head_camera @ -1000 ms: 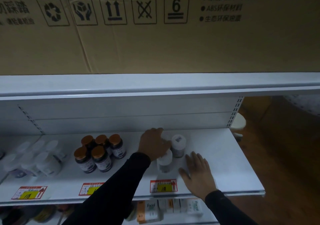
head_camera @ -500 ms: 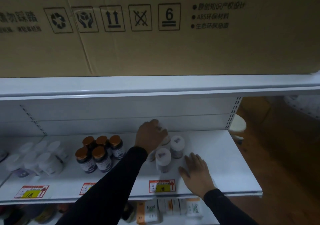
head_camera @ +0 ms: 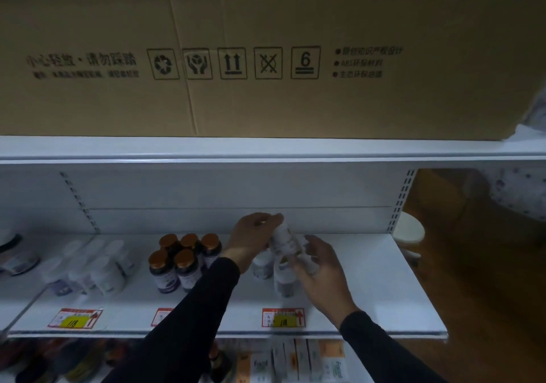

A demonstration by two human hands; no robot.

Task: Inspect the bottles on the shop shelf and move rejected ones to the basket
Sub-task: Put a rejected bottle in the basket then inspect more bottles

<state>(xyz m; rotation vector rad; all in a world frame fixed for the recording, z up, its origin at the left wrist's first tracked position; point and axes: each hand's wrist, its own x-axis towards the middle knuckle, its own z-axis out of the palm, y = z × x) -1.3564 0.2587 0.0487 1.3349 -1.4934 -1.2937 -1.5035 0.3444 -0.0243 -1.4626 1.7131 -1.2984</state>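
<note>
White bottle [head_camera: 282,239] tilted, cap up-left, gripped by left hand [head_camera: 251,239].

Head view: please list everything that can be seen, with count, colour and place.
cardboard box: one, brown, on top shelf
shelf: one, white, holds the bottles
dark bottles: five, gold caps, shelf centre-left
white bottles: several, blurred, shelf left
white bottle: one, lifted and tilted above the shelf
standing white bottles: at least two, under the hands
price tags: three, red and yellow, shelf front edge
boxes: several, white and orange, lower shelf
stool: one, white, right of shelf
left hand: grips lifted bottle
right hand: reaching beside that bottle
</note>
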